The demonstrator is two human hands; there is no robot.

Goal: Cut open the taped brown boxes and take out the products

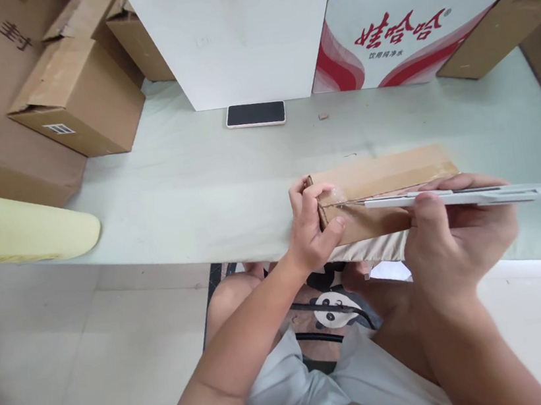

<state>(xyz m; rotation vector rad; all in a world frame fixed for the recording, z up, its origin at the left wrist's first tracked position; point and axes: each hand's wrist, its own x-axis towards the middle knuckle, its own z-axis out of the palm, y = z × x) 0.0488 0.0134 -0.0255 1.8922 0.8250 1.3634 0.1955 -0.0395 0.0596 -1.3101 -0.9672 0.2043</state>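
A small brown cardboard box (pixel 386 170) lies at the near edge of the table, its taped seam facing up. My left hand (pixel 314 226) grips the box's left end, fingers curled over the far side and thumb on the near side. In my right hand (pixel 453 225) is a white utility knife (pixel 479 195), held almost flat with its tip pointing left. The thin blade meets the seam near the box's left end, close to my left fingers. My right hand hides part of the box's right end.
A phone (pixel 255 115) lies farther back, before a white carton (pixel 239 40) and a red-and-white carton (pixel 407 31). Brown boxes (pixel 82 101) stand at the back left. A pale yellow roll (pixel 29 224) reaches over the left table edge. The cloth-covered table (pixel 189 193) carries small scraps.
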